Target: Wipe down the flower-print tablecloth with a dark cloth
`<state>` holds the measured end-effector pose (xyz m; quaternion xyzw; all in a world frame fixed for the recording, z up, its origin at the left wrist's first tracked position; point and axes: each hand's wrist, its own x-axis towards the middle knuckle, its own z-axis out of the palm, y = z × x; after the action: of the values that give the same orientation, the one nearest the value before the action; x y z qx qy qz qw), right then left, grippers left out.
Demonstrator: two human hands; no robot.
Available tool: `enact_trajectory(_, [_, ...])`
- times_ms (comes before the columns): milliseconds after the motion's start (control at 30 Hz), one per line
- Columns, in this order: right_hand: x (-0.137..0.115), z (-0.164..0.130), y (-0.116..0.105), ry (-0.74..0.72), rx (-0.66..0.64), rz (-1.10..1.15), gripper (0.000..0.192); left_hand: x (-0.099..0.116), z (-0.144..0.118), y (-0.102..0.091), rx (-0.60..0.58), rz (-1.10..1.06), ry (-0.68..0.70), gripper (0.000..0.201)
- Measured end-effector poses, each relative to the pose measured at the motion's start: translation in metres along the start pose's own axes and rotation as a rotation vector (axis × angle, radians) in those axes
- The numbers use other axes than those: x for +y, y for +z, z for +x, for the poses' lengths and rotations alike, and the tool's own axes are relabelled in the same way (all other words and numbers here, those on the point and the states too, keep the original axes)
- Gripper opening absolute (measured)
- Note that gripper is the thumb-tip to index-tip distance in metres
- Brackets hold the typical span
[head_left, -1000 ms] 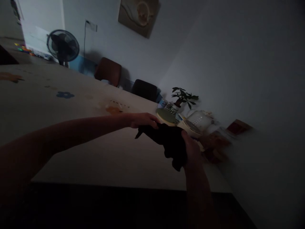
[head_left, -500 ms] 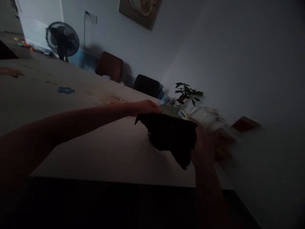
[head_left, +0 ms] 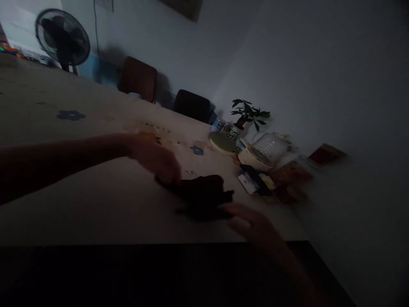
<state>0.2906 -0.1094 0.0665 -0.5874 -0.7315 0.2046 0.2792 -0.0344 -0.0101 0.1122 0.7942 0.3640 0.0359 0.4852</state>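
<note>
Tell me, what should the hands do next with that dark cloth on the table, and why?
Probably smooth it flat. The dark cloth lies bunched on the table, with the left hand at its far edge and the right hand at its near edge. Both hands are blurred, so their grip is unclear. Pulling the two edges gently apart looks like the simplest step.

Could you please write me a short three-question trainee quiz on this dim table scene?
1. True or false: the crumpled black cloth lies on the pale flower-printed table.
2. Which hands touch it? A) only the left hand B) only the right hand C) both, one at each end
3. Fill in: behind the round green lid stands a small potted ____.

Key: 1 true; 2 C; 3 plant.
</note>
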Motion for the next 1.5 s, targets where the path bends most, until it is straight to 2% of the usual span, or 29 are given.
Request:
enact_trajectory(33, [0.001, -0.009, 0.011, -0.014, -0.092, -0.009, 0.029, -0.009, -0.002, 0.009, -0.036, 0.062, -0.052, 0.022])
enact_trajectory(100, [0.004, -0.020, 0.030, -0.037, -0.181, -0.044, 0.031, -0.025, 0.001, 0.032, 0.008, 0.138, -0.049, 0.024])
enact_trajectory(167, [0.009, -0.019, 0.048, -0.071, -0.102, -0.098, 0.037, -0.034, 0.014, 0.060, 0.098, 0.192, 0.054, 0.031])
enact_trajectory(267, [0.023, -0.009, 0.077, -0.163, -0.011, -0.219, 0.043, -0.039, 0.043, 0.106, 0.157, 0.359, 0.208, 0.038])
enact_trajectory(333, [0.038, -0.003, 0.096, -0.174, -0.031, -0.339, 0.052, -0.039, 0.061, 0.129, 0.180, 0.498, 0.223, 0.048])
enact_trajectory(400, [0.056, 0.000, 0.108, -0.139, -0.051, -0.459, 0.059, -0.038, 0.077, 0.140, 0.194, 0.586, 0.176, 0.062])
enact_trajectory(500, [0.080, 0.007, 0.108, -0.059, -0.071, -0.604, 0.062, -0.035, 0.100, 0.138, 0.171, 0.624, 0.121, 0.069])
enact_trajectory(633, [0.097, 0.035, 0.086, 0.088, -0.162, -0.759, 0.057, -0.031, 0.144, 0.122, 0.175, 0.646, 0.117, 0.066])
enact_trajectory(800, [0.100, 0.090, 0.064, 0.251, -0.269, -0.853, 0.052, -0.029, 0.206, 0.099, 0.225, 0.641, 0.104, 0.066])
enact_trajectory(867, [0.098, 0.107, 0.062, 0.298, -0.262, -0.863, 0.053, -0.028, 0.219, 0.092, 0.246, 0.639, 0.091, 0.064])
enact_trajectory(933, [0.094, 0.115, 0.064, 0.311, -0.255, -0.862, 0.055, -0.028, 0.220, 0.086, 0.254, 0.640, 0.081, 0.063])
enact_trajectory(1000, [0.088, 0.110, 0.069, 0.300, -0.261, -0.854, 0.057, -0.033, 0.207, 0.083, 0.235, 0.644, 0.087, 0.064])
enact_trajectory(1067, [0.076, 0.097, 0.078, 0.252, -0.274, -0.836, 0.059, -0.042, 0.180, 0.082, 0.199, 0.654, 0.106, 0.068])
enact_trajectory(1133, [0.058, 0.081, 0.092, 0.169, -0.297, -0.802, 0.064, -0.055, 0.143, 0.081, 0.162, 0.672, 0.121, 0.072])
enact_trajectory(1233, [0.017, 0.066, 0.117, 0.049, -0.368, -0.719, 0.073, -0.078, 0.081, 0.079, 0.152, 0.698, 0.094, 0.075])
enact_trajectory(1400, [-0.064, 0.067, 0.170, -0.171, -0.446, -0.534, 0.083, -0.127, -0.016, 0.072, 0.237, 0.713, -0.069, 0.075])
enact_trajectory(1500, [-0.107, 0.068, 0.208, -0.326, -0.450, -0.428, 0.085, -0.170, -0.075, 0.073, 0.381, 0.754, -0.151, 0.071])
